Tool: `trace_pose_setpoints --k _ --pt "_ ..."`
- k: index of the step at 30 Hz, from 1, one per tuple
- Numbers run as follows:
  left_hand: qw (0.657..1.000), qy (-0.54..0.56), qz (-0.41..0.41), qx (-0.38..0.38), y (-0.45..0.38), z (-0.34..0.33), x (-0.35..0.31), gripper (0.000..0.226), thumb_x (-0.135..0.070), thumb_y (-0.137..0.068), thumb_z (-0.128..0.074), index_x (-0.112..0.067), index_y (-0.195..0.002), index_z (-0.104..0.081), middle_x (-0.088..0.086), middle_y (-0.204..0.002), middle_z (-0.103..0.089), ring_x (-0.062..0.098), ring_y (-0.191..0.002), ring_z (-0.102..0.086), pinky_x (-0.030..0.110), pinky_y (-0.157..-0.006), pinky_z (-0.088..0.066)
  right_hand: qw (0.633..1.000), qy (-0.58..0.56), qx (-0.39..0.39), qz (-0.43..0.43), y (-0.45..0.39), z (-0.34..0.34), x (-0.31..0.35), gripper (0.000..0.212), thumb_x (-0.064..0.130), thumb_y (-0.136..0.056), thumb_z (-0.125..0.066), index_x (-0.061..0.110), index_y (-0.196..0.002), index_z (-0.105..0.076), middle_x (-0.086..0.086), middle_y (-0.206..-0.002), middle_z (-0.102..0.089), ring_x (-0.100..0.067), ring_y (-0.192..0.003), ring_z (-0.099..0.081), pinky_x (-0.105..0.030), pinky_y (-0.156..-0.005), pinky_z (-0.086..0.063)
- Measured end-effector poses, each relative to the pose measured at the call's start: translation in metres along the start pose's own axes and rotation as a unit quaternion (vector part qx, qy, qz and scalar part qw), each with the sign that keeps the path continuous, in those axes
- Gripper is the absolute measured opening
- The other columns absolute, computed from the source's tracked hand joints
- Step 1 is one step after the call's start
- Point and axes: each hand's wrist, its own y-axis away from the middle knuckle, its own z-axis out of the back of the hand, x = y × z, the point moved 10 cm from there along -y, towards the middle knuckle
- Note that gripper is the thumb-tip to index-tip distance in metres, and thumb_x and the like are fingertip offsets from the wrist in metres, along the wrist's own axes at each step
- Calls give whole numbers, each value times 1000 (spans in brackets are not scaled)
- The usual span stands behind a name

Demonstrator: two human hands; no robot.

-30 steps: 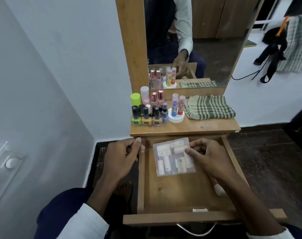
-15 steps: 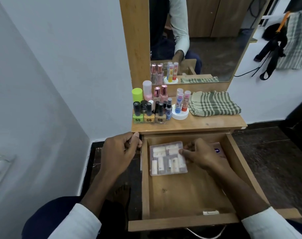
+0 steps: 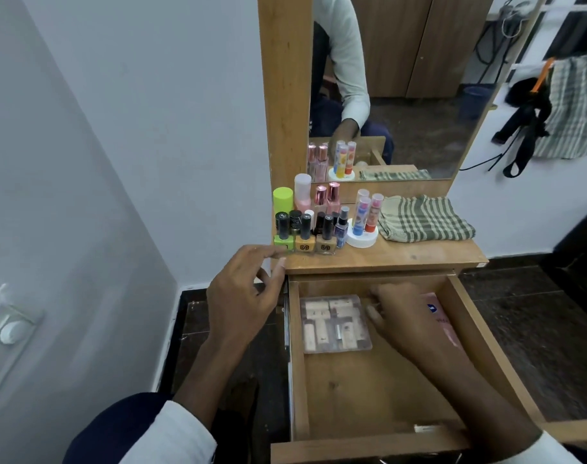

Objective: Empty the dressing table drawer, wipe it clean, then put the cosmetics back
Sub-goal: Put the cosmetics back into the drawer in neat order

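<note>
The right hand [image 3: 409, 316] is inside the open drawer [image 3: 369, 396], near its back edge. Its fingers are loosely bent and its grip holds nothing; the fingertips are just beside the right edge of the clear plastic case [image 3: 335, 324], and I cannot tell if they touch it. The case lies flat in the back left corner of the drawer, close to the left wall. Under the right hand, along the right wall, a pink packet [image 3: 442, 319] is partly hidden. The front half of the drawer floor is bare wood.

The left hand [image 3: 245, 296] is in the air outside the drawer, at the front left corner of the surface [image 3: 402, 256]. Its grip is wide and relaxed and holds nothing; the fingertips are near the green nail polish bottle [image 3: 283, 234].

On the surface, the nail polish bottles [image 3: 313, 234] stand in a row at the front left edge, with taller bottles [image 3: 318, 199] behind them. A white stand with lip balms [image 3: 364, 226] is in the middle. The folded checked cloth [image 3: 426, 219] lies toward the right edge. The front strip of the surface to the right of the bottles is free.
</note>
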Motion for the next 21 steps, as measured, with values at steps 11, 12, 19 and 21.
trace_pose_setpoints --k 11,12,19,21 --pt "994 -107 -7 1 -32 -14 4 52 -39 -102 -66 -36 -153 -54 -1 -140 -52 10 -102 -53 23 -54 -50 953 90 -245 154 -29 92 112 50 43 -90 -70 24 -135 -66 -5 -124 -59 -25 -114 -48 -44 -94 -45" --pt "994 -108 -12 2 -33 -15 6 49 -38 -102 -66 -35 -150 -57 -1 -140 -53 9 -101 -52 23 -54 -51 953 100 -240 156 -34 90 115 51 43 -89 -72 24 -136 -66 -6 -124 -58 -26 -114 -49 -45 -94 -44" --pt "997 -72 -29 -3 -32 -12 6 34 -36 -102 -70 -25 -134 -70 -3 -127 -70 11 -111 -64 19 -73 -57 938 106 -273 185 -34 86 119 41 38 -90 -74 17 -126 -68 -5 -122 -63 -27 -117 -53 -48 -94 -47" --pt "997 -76 -26 -7 -31 -11 5 31 -36 -100 -71 -23 -129 -72 -3 -116 -75 12 -104 -67 16 -72 -51 939 97 -270 190 -34 85 124 34 37 -92 -73 18 -120 -67 -2 -118 -65 -25 -115 -55 -47 -92 -49"
